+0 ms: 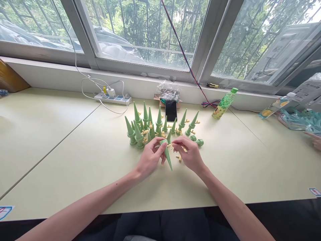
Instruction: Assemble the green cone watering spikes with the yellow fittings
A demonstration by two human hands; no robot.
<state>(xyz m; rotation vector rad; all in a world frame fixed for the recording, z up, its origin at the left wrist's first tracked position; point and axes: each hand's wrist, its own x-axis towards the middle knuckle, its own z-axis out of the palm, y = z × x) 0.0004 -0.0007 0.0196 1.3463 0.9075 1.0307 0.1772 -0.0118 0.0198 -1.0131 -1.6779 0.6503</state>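
Note:
My left hand is closed around a green plant watering spike, its pointed end slanting down toward me. At the spike's upper side, my right hand pinches a small yellow valve; whether the valve is seated in the spike I cannot tell. Just behind both hands stand several more green spikes, tips up, many with yellow valves sticking out sideways. A loose yellow valve lies on the table below my right hand. Green threaded pieces lie to the right of the group.
A black phone lies behind the spikes, near crumpled clear plastic. A power strip with white cables sits by the window ledge. A green bottle and a clear bottle stand right. Another person's hand shows at the right edge.

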